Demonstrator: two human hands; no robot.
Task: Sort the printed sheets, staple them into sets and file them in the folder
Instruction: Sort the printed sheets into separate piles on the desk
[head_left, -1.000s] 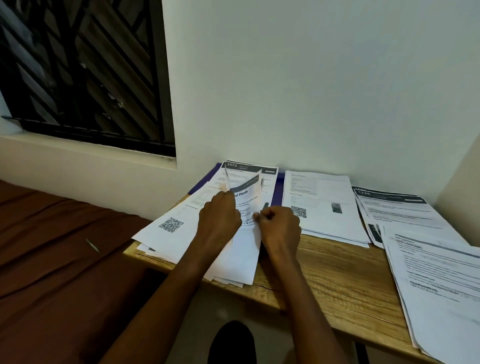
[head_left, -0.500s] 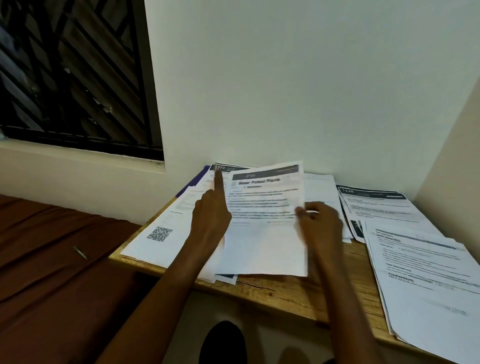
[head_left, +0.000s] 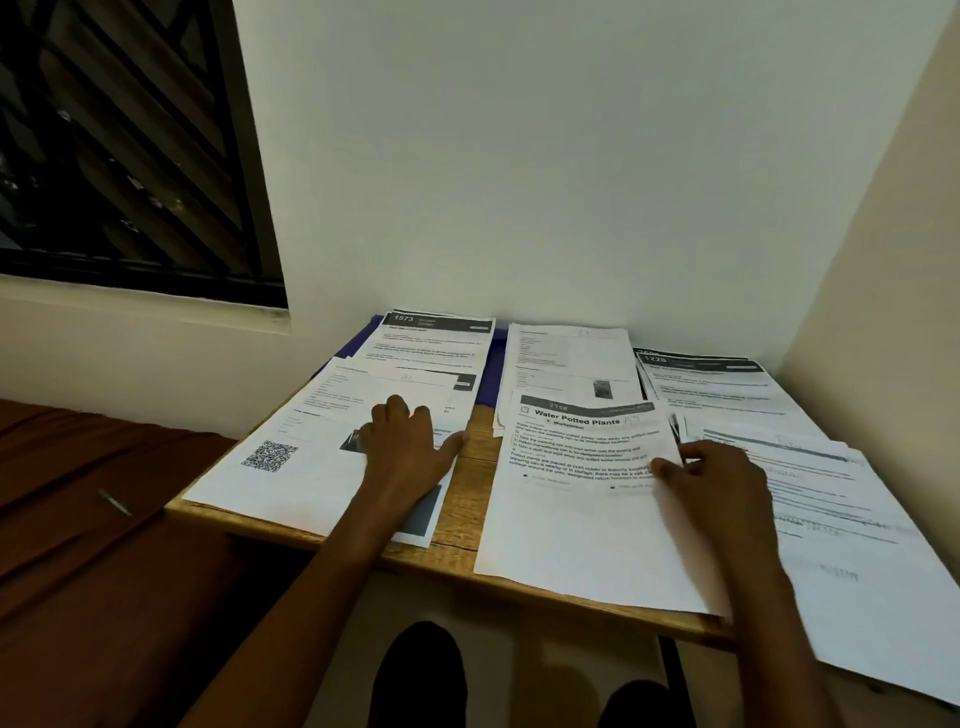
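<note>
On desk: white printed "Water Potted Plants" sheet (head_left: 582, 493) lies at front edge.
Right hand (head_left: 722, 483): sheet's edge pinched.
Left hand (head_left: 405, 447): flat, pressed on left stack (head_left: 291, 457).
Risk: overhanging sheet could slide off if released.

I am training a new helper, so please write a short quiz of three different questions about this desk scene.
1. True or false: the left hand rests on the white printed sheet with the QR code.
2. Which hand holds the white "Water Potted Plants" sheet? A left, B right.
3. Fill in: the far left sheet with the dark header is numbered ____.

Key: 1 true; 2 B, the right hand; 3 1573.
</note>
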